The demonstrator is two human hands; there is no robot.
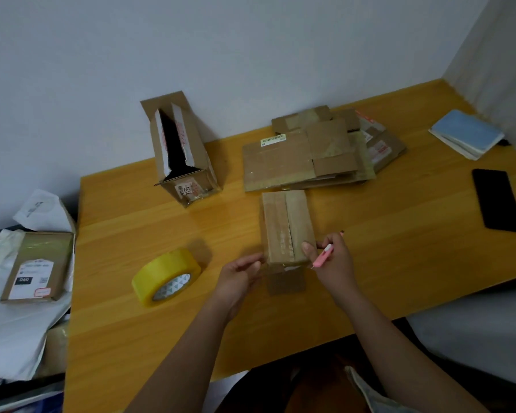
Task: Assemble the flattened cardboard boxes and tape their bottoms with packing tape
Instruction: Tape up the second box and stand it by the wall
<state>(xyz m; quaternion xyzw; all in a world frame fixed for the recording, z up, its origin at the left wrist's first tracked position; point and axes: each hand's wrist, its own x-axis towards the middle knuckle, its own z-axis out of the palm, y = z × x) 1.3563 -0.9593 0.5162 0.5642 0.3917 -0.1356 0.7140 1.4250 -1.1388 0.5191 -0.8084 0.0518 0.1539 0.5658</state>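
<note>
Right hand [331, 257] grips pink cutter [322, 257] against small box [286, 228]; left hand [239, 275] loosely curled.

- "581" can be made out, sideways, on a white and red label [186, 189] low on the near face of the open upright box [182, 153].
- "060" is printed in white on a black patch of the shipping label [32, 278] on the flat parcel [38, 266] lying left of the worktop.
- A barcode sticker [272, 140] is seen on the flattened boxes [307, 153]; its digits are too small to be read.
- Red print on the box flaps is too blurred to be read.
</note>
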